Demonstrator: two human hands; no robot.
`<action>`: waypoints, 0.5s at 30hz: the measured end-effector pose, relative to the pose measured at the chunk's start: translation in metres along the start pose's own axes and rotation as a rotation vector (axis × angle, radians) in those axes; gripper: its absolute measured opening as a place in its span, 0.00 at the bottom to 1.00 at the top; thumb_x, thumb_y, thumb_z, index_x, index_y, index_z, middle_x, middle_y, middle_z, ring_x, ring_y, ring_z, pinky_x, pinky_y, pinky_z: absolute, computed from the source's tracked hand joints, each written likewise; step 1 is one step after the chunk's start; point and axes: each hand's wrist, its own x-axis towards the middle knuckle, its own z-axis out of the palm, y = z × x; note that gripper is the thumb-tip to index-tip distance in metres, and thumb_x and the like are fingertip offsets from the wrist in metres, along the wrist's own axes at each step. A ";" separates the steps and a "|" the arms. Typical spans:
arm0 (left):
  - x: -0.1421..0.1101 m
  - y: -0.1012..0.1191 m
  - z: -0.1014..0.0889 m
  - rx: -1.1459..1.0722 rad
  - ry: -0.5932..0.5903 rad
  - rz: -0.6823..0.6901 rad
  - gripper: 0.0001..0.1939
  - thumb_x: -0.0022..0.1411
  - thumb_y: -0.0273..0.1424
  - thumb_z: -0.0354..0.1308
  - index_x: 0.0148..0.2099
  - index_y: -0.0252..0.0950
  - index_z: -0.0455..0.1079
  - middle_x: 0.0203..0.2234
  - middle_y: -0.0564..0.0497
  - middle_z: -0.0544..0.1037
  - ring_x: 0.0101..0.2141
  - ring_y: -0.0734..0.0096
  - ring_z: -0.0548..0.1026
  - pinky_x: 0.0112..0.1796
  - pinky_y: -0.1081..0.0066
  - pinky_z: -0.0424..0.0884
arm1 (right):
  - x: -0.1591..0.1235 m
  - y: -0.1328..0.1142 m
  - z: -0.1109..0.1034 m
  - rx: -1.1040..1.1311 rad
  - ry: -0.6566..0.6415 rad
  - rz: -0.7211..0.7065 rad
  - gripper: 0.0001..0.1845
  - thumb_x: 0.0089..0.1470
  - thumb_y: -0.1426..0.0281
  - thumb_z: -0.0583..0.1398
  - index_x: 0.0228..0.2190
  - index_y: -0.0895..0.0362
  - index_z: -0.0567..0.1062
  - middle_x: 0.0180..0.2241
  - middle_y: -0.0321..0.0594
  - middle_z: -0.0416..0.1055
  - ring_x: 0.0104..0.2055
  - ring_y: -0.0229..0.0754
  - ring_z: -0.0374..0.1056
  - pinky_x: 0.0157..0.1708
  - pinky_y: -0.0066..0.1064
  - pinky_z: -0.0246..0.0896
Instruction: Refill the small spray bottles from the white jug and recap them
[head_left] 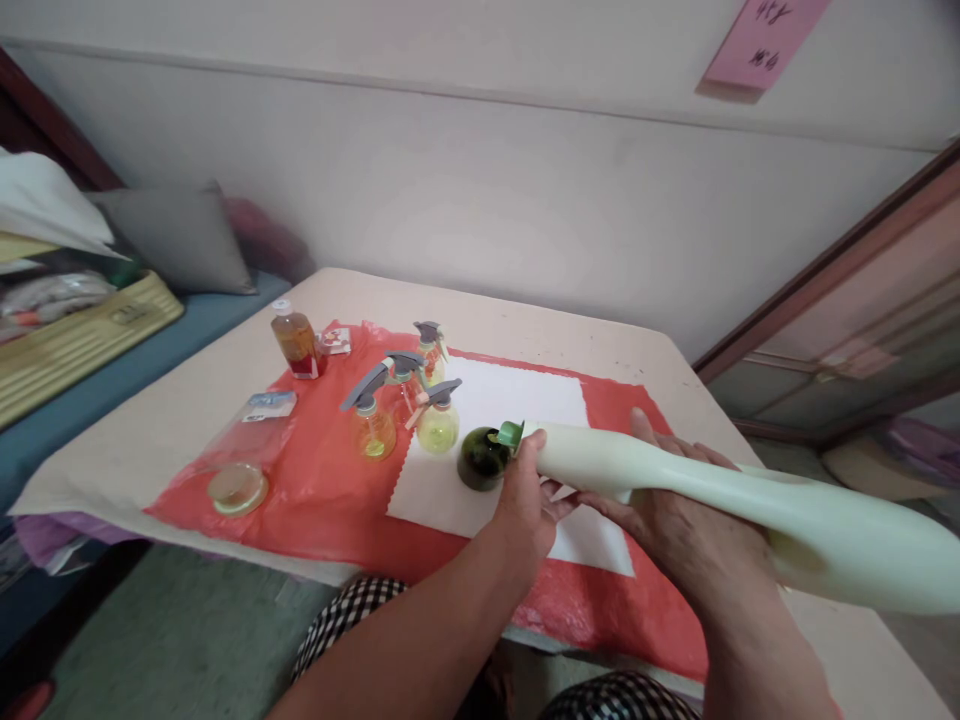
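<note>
A long pale green bottle [720,495] lies tilted across the right of the view, its green capped tip [511,435] pointing at a dark green round bottle [481,459] on the white cloth [517,400]. My left hand [525,500] grips the pale bottle's neck near the tip. My right hand [675,510] holds the same bottle from underneath, further back along its body. Three small spray bottles [405,405] with grey triggers and yellow liquid stand just left of the dark bottle.
A red plastic sheet [315,480] covers the beige table [525,320]. On it sit an amber liquid bottle [295,342], a round clear lid [237,487] and small packets [268,405]. Cushions and a yellow box [82,335] lie at left; a wood-framed panel [840,330] leans at right.
</note>
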 end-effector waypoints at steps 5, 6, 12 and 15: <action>-0.001 0.000 0.000 0.002 0.009 -0.004 0.24 0.59 0.43 0.60 0.55 0.40 0.69 0.53 0.44 0.75 0.47 0.58 0.76 0.33 0.67 0.75 | -0.001 0.001 0.002 0.017 -0.009 0.006 0.45 0.62 0.46 0.48 0.59 0.75 0.65 0.44 0.64 0.74 0.44 0.60 0.71 0.47 0.49 0.63; -0.001 0.000 0.000 -0.001 0.004 -0.002 0.24 0.59 0.43 0.60 0.55 0.40 0.69 0.53 0.44 0.76 0.47 0.59 0.76 0.33 0.67 0.76 | -0.002 0.001 0.003 0.016 -0.012 0.007 0.45 0.62 0.46 0.48 0.59 0.75 0.65 0.44 0.64 0.74 0.44 0.60 0.71 0.47 0.49 0.63; -0.001 0.000 0.000 -0.033 -0.002 0.009 0.23 0.58 0.42 0.62 0.53 0.39 0.70 0.51 0.43 0.76 0.46 0.58 0.76 0.35 0.66 0.76 | -0.002 0.002 0.002 0.007 -0.036 0.003 0.44 0.62 0.46 0.48 0.58 0.75 0.66 0.44 0.65 0.74 0.45 0.60 0.71 0.48 0.49 0.63; -0.001 0.000 0.000 -0.038 0.006 0.001 0.22 0.57 0.42 0.62 0.52 0.38 0.71 0.51 0.42 0.76 0.46 0.57 0.76 0.35 0.66 0.76 | -0.002 0.002 0.001 0.009 -0.039 0.004 0.43 0.62 0.47 0.48 0.58 0.74 0.66 0.43 0.64 0.74 0.44 0.60 0.71 0.48 0.49 0.63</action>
